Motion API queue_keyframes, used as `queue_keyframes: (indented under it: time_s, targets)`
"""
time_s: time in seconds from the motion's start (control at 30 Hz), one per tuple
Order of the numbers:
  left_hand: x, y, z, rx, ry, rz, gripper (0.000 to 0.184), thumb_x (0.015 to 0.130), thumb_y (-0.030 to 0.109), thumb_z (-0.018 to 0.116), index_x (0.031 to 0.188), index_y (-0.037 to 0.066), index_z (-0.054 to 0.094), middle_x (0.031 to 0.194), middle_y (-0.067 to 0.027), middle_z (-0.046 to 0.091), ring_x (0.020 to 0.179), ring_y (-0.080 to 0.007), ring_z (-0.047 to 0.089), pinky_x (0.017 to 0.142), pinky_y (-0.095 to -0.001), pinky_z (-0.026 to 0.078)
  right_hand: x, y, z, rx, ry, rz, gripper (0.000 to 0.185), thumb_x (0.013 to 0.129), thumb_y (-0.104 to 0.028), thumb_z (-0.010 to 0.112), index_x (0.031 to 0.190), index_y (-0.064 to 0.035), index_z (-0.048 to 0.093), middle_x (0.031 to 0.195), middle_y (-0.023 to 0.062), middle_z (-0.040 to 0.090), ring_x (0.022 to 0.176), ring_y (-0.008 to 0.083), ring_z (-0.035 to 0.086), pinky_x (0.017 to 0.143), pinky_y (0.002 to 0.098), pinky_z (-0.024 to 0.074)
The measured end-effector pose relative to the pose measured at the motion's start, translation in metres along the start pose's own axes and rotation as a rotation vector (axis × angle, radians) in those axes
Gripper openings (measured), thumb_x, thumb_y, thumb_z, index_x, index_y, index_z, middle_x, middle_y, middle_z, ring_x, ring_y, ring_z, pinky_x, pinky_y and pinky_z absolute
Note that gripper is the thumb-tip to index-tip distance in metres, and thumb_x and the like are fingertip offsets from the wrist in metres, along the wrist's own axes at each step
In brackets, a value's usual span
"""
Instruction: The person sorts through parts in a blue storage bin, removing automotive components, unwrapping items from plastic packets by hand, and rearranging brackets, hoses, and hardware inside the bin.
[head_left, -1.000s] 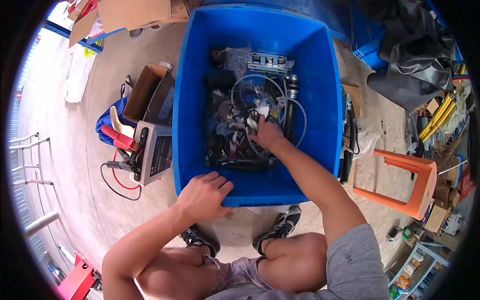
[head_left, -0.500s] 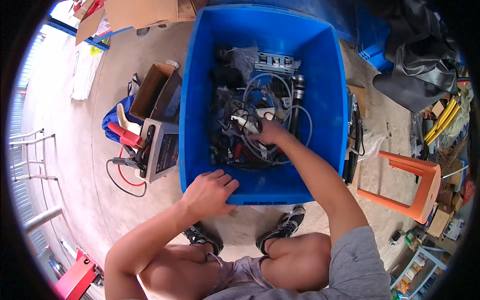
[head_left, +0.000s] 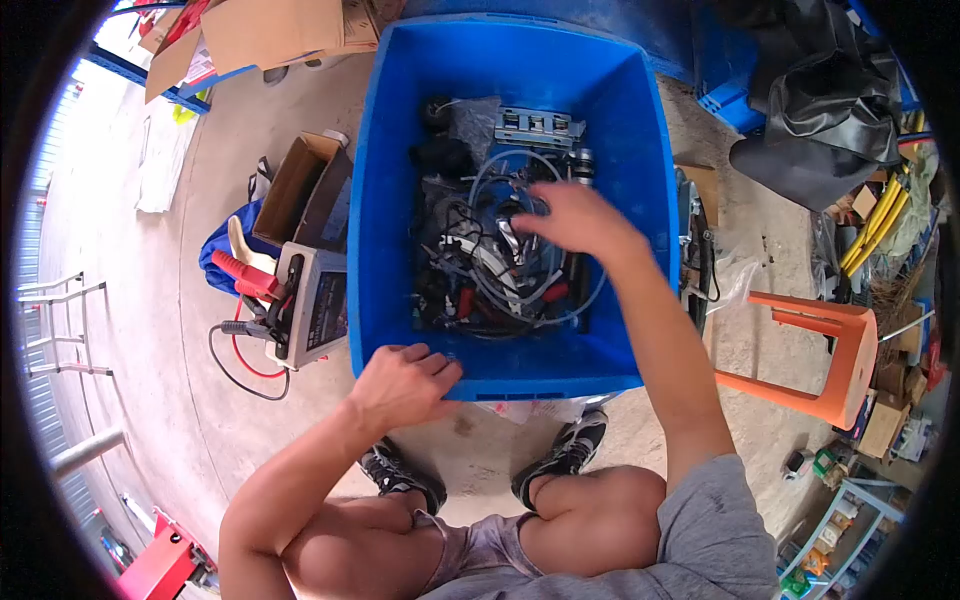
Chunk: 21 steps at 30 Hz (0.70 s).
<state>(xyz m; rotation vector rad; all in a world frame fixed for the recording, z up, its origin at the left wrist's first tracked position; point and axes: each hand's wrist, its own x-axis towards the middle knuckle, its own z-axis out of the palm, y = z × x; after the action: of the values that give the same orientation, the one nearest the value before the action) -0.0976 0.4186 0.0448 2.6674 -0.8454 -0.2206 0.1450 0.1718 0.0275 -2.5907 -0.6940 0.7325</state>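
The large blue bin (head_left: 385, 250) stands before me with a jumble of parts on its floor. My left hand (head_left: 405, 380) is closed over its near rim, left of the middle. Inside, my right hand (head_left: 570, 215) hovers over the pile with its fingers apart and seemingly nothing held; whether the fingertips touch anything is unclear. Beneath and around it lie a looped clear hose (head_left: 519, 152), dark cables and a curved whitish piece (head_left: 490, 265). Farther back are a metal bracket (head_left: 537, 126), a clear plastic bag (head_left: 474, 125) and a silver-ended black tube (head_left: 582, 165), partly hidden by the hand.
Left of the bin are an opened cardboard box (head_left: 298, 190) and a boxy device (head_left: 312, 310) with red and black clamps (head_left: 245, 275). An orange stool (head_left: 845, 370) lies on its side at the right. Black sheeting (head_left: 825, 130) hangs at the back right.
My right hand has lifted off the pile, moving back and slightly right, with its fingers spread. Pieces beneath have shifted, and a red-ended part now shows. My left hand stays on the rim.
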Motion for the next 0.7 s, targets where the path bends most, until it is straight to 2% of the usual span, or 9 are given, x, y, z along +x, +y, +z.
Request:
queue_keyframes:
  time_s: [0.1, 0.13, 0.17, 0.23, 0.27, 0.33, 0.43, 0.63, 0.7]
  targets:
    - [0.003, -0.021, -0.012, 0.104, -0.019, 0.013, 0.042, 0.069, 0.044, 0.079, 0.097, 0.013, 0.072, 0.082, -0.0002, 0.067, 0.078, -0.0220, 0.068, 0.063, -0.0368, 0.055, -0.073, -0.027, -0.059, 0.189, 0.462, -0.165, 0.059, 0.094, -0.042, 0.073, 0.131, 0.0029, 0.063, 0.126, 0.0263, 0.068, 0.118, 0.0448, 0.063, 0.099, 0.0483, 0.0517]
    - [0.006, -0.030, -0.016, 0.124, 0.005, -0.009, 0.041, 0.069, 0.044, 0.080, 0.095, 0.014, 0.072, 0.082, 0.0002, 0.068, 0.077, -0.0219, 0.068, 0.062, -0.0368, 0.054, -0.094, -0.024, -0.064, 0.046, 0.596, -0.138, 0.060, 0.095, -0.039, 0.073, 0.133, 0.0048, 0.060, 0.127, 0.0294, 0.066, 0.119, 0.0455, 0.062, 0.098, 0.0494, 0.0518]
    - [0.011, -0.035, -0.020, 0.145, 0.030, -0.030, 0.041, 0.068, 0.045, 0.080, 0.094, 0.014, 0.072, 0.081, 0.0006, 0.068, 0.076, -0.0218, 0.068, 0.062, -0.0368, 0.054, -0.114, -0.016, -0.056, 0.047, 0.608, -0.128, 0.060, 0.095, -0.039, 0.073, 0.133, 0.0048, 0.060, 0.127, 0.0294, 0.066, 0.119, 0.0455, 0.062, 0.098, 0.0494, 0.0518]
    - [0.021, -0.040, -0.022, 0.137, 0.045, -0.017, 0.037, 0.070, 0.044, 0.080, 0.091, 0.015, 0.071, 0.080, 0.0005, 0.067, 0.077, -0.0213, 0.068, 0.060, -0.0375, 0.052, -0.139, 0.007, -0.025, -0.265, 0.696, 0.356, 0.056, 0.098, -0.034, 0.069, 0.135, 0.0050, 0.055, 0.115, 0.0337, 0.068, 0.107, 0.0481, 0.067, 0.088, 0.0531, 0.0556]
    - [0.025, -0.042, -0.019, 0.111, 0.080, -0.001, 0.037, 0.068, 0.042, 0.081, 0.091, 0.015, 0.072, 0.079, -0.0001, 0.067, 0.074, -0.0223, 0.068, 0.060, -0.0382, 0.053, -0.139, 0.019, -0.011, -0.268, 0.697, 0.359, 0.056, 0.098, -0.034, 0.069, 0.135, 0.0050, 0.055, 0.115, 0.0337, 0.068, 0.107, 0.0481, 0.067, 0.088, 0.0531, 0.0556]
    - [0.033, -0.039, -0.016, 0.073, 0.098, 0.019, 0.037, 0.066, 0.040, 0.082, 0.091, 0.014, 0.073, 0.078, -0.0007, 0.068, 0.071, -0.0232, 0.067, 0.060, -0.0390, 0.053, -0.142, 0.033, 0.013, 0.019, 0.655, 0.492, 0.049, 0.099, -0.027, 0.065, 0.135, 0.0042, 0.053, 0.094, 0.0340, 0.070, 0.087, 0.0492, 0.071, 0.075, 0.0570, 0.0572]
    - [0.050, -0.037, -0.019, 0.082, 0.106, -0.020, 0.036, 0.066, 0.037, 0.082, 0.092, 0.013, 0.074, 0.078, -0.0025, 0.069, 0.070, -0.0249, 0.068, 0.060, -0.0407, 0.054, -0.131, 0.051, 0.008, 0.012, 0.700, 0.503, 0.046, 0.099, -0.023, 0.063, 0.135, 0.0026, 0.052, 0.080, 0.0304, 0.070, 0.074, 0.0503, 0.070, 0.067, 0.0586, 0.0570]
    - [0.068, -0.042, -0.018, 0.056, 0.177, -0.004, 0.027, 0.069, 0.033, 0.083, 0.083, 0.013, 0.073, 0.074, -0.0054, 0.066, 0.070, -0.0278, 0.067, 0.061, -0.0405, 0.054, -0.110, 0.065, -0.001, -0.040, 0.810, 0.494, 0.041, 0.096, -0.022, 0.064, 0.132, -0.0027, 0.062, 0.085, 0.0308, 0.071, 0.082, 0.0499, 0.070, 0.074, 0.0578, 0.0577]
    - [0.064, -0.033, -0.018, 0.090, 0.226, -0.021, 0.027, 0.071, 0.034, 0.081, 0.086, 0.013, 0.072, 0.076, -0.0037, 0.066, 0.074, -0.0256, 0.067, 0.062, -0.0396, 0.054, -0.118, 0.066, -0.001, 0.090, 0.875, 0.411, 0.037, 0.099, -0.025, 0.063, 0.129, -0.0024, 0.065, 0.083, 0.0227, 0.074, 0.079, 0.0406, 0.075, 0.073, 0.0497, 0.0584]
